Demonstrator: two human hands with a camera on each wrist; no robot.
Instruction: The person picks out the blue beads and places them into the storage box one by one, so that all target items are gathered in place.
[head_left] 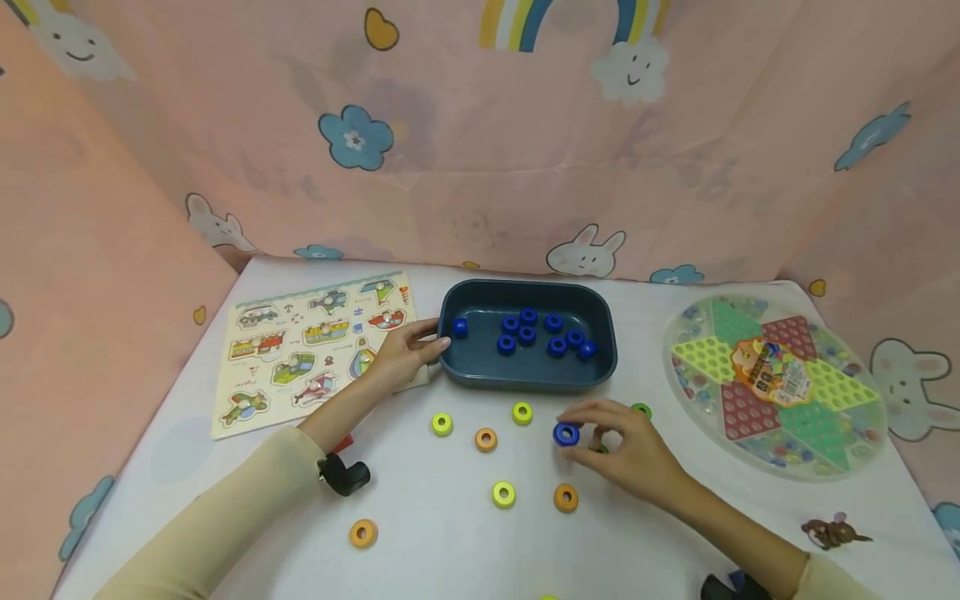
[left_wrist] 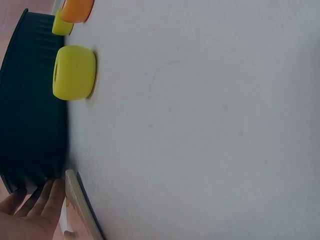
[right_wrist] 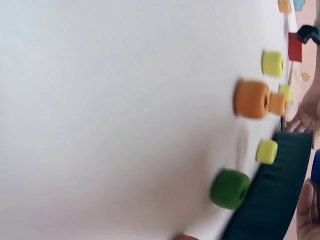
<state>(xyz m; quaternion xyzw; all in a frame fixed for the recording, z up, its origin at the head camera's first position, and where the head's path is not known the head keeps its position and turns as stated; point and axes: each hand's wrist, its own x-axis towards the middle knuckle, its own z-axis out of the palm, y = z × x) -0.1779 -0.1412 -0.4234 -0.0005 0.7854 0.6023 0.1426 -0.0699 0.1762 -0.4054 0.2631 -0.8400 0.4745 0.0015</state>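
My right hand (head_left: 626, 446) pinches a blue ring-shaped bead (head_left: 566, 434) between thumb and fingers, above the table just in front of a dark blue tray (head_left: 525, 385). Only part of that bead (right_wrist: 316, 167) shows at the right wrist view's edge. My left hand (head_left: 401, 354) holds the tray's left end, thumb at the rim; in the left wrist view its fingers (left_wrist: 52, 202) lie against the tray's outer wall. Several blue beads (head_left: 527, 335) lie inside the tray. A green bead (head_left: 641, 410) shows behind my right hand, which partly hides another green one.
Yellow beads (head_left: 503, 494) and orange beads (head_left: 566, 498) lie scattered before the tray. A picture puzzle board (head_left: 262, 367) lies left, partly under my left forearm. At right are a round game board (head_left: 776, 383) and a small brown animal figure (head_left: 834, 531). A patterned pink cloth (head_left: 465, 183) hangs behind.
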